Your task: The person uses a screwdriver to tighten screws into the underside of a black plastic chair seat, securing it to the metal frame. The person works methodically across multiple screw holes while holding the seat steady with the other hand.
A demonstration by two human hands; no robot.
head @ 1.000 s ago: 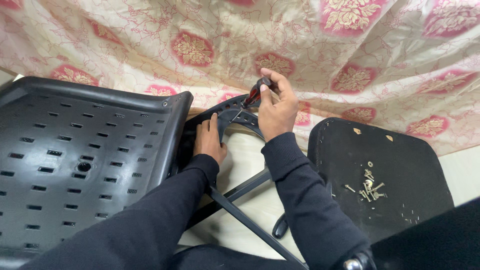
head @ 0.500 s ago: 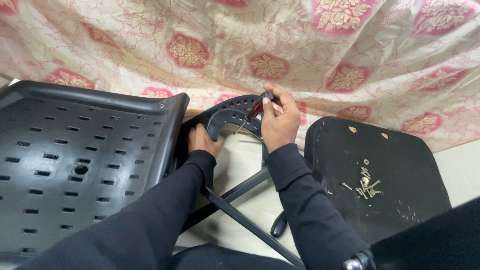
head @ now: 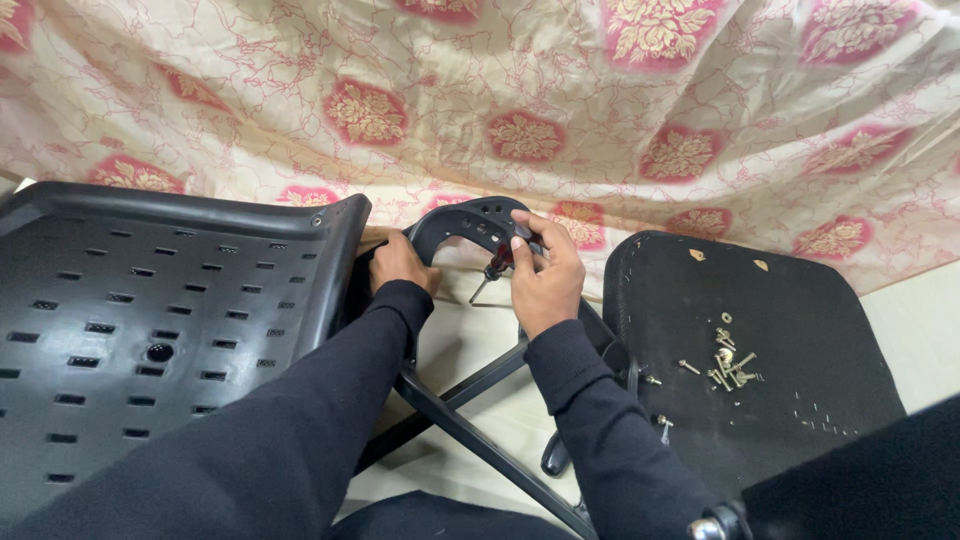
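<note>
Near edge, 6 o'clock — both black sleeves ran up from the bottom of the frame. At 9 o'clock sat the black perforated seat shell (head: 150,330), hard plastic, slotted. At 4 o'clock the black padded seat cushion (head: 760,350) lay flat and served as a tray of sorts — a loose pile of screws and bolts (head: 728,365) on it, with a couple of strays near its left edge. Black metal frame bars (head: 470,420) crossed below centre.

Just above centre, at 12 o'clock, was the curved black plastic armrest bracket (head: 465,222), arched, with holes along it. The left hand (head: 400,265) gripped its left end, fingers closed round it by the shell's edge. The right hand (head: 545,275) had its fingers wrapped on a red-handled screwdriver (head: 497,262), tip pointing down-left under the arch, thumb resting on the bracket's right end.

The bracket looked stiff and light, probably not fragile; best held at the ends of the arch. The screwdriver's handle looked grippy enough.

Farthest back, a cream cloth with red floral medallions (head: 520,110) hung across the top.
</note>
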